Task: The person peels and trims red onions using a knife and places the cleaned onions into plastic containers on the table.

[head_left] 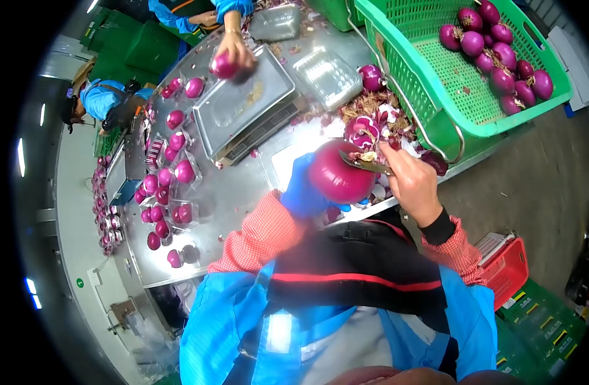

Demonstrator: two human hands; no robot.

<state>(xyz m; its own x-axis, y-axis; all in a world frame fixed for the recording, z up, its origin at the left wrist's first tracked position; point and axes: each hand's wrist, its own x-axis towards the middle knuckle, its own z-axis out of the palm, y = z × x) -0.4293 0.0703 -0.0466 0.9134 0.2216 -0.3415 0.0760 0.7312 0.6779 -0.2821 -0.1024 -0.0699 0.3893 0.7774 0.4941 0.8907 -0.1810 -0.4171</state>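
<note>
A large red onion (341, 176) rests in my left hand (302, 189), which wears a blue glove and wraps around its left side and underneath. My right hand (415, 183) is bare and closed on a knife (366, 165). The blade lies against the top of the onion, where bits of dry skin cling. Most of the knife's handle is hidden by my fingers. Just beyond, a partly peeled onion (362, 131) sits among loose skins and roots (387, 112) on the metal table.
A green basket (435, 96) of red onions stands at right. Clear plastic trays (330, 76) and a scale (243, 106) occupy the table, with several packed onions (184, 171) at left. Across it, a co-worker's hand (235, 52) holds an onion. A red basket (511, 273) sits lower right.
</note>
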